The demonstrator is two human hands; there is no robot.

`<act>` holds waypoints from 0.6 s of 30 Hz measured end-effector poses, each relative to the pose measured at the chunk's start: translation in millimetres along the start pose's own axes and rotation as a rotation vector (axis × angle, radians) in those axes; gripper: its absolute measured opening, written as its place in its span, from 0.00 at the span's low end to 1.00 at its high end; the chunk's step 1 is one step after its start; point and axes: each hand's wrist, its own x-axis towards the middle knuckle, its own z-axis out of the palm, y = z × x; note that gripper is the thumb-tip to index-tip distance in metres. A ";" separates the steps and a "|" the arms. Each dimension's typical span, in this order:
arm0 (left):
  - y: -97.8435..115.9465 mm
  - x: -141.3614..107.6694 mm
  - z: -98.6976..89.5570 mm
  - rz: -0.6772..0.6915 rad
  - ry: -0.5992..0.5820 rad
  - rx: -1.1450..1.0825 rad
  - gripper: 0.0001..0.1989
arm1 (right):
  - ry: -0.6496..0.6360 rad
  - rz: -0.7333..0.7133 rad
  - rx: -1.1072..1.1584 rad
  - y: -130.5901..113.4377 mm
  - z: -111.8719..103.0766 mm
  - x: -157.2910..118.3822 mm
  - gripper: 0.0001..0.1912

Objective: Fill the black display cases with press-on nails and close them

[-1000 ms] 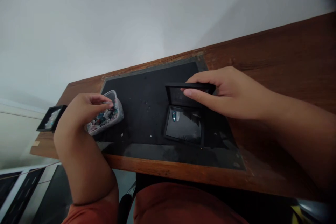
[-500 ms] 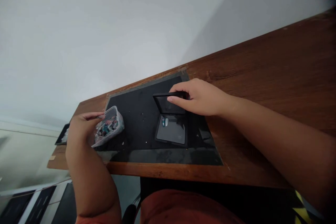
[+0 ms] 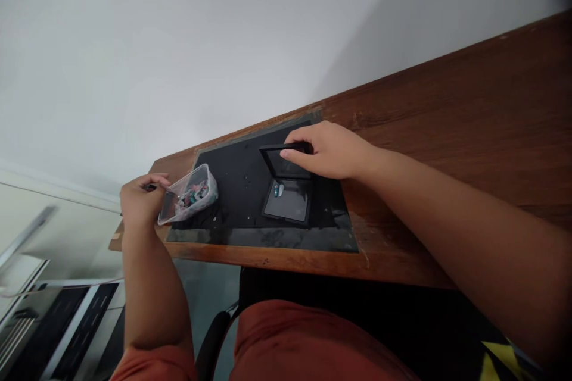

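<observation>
My right hand (image 3: 322,146) grips the raised lid (image 3: 286,164) of a small flat black case, thumb on one face and fingers behind. Inside the case's grey base (image 3: 286,205), two small shiny pieces (image 3: 277,190), one teal and one pale, lie near the hinge. At the left, my left hand (image 3: 142,199) is closed on a thin dark tool (image 3: 149,187) that looks like tweezers, its tip pointing into a clear plastic tub (image 3: 213,187). Many small teal, red and grey pieces (image 3: 194,193) fill part of the tub. Whether the tip holds a piece cannot be made out.
A black mat (image 3: 239,169) lies under the case and tub on a wooden table (image 3: 447,131). Tiny specks dot the mat. A pale wall (image 3: 223,41) rises behind, and a chair armrest (image 3: 212,339) shows below the table's front edge.
My left hand has drawn back a little from over the tub, with the tool tip still toward it. The right hand keeps hold of the raised lid. The whole view has shifted slightly.
</observation>
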 end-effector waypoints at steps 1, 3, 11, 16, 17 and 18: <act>3.4 -1.0 -1.4 0.021 -0.009 -0.019 0.19 | -0.002 -0.008 -0.008 -0.3 0.4 -0.1 0.20; 13.0 -2.6 -2.3 0.068 -0.046 -0.063 0.17 | -0.001 -0.025 -0.017 -1.2 1.3 -0.5 0.22; 71.6 -18.1 12.1 0.330 -0.245 -0.228 0.12 | 0.135 -0.163 -0.025 6.7 1.5 1.1 0.29; 119.3 -43.7 34.0 0.552 -0.369 -0.373 0.05 | 0.384 -0.529 -0.148 7.4 4.2 -0.4 0.40; 128.8 -47.3 38.7 0.591 -0.406 -0.404 0.06 | 0.402 -0.598 -0.162 4.8 5.7 -1.6 0.40; 137.8 -50.0 43.2 0.627 -0.446 -0.434 0.06 | 0.407 -0.650 -0.177 1.4 7.5 -3.1 0.38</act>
